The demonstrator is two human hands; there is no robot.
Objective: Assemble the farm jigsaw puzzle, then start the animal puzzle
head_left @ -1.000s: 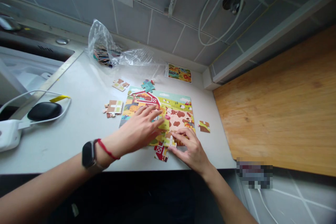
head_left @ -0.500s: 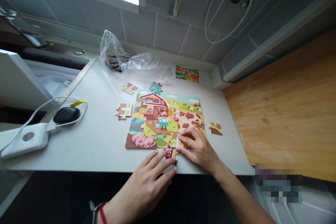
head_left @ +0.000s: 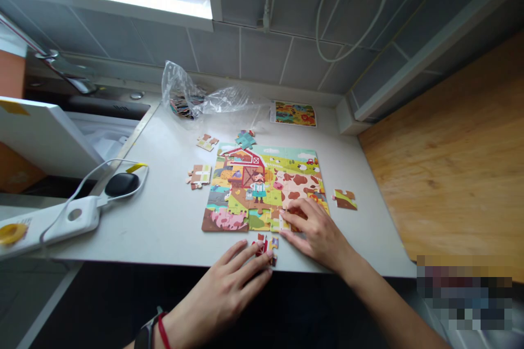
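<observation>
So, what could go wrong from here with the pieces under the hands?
The red piece lies close to the counter's front edge, with the left hand's fingers over it; a careless pull might drop it.
The right hand holds the pale piece at the puzzle's near side; pressing it in askew could bend a tab or lift neighbouring pieces.

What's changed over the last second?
The left hand has drawn back from over the puzzle toward the person; its fingertips are now at the loose red piece near the counter's edge. The right hand still holds the white-and-green piece at the puzzle's near side. The plastic bag and picture card stayed put.
</observation>
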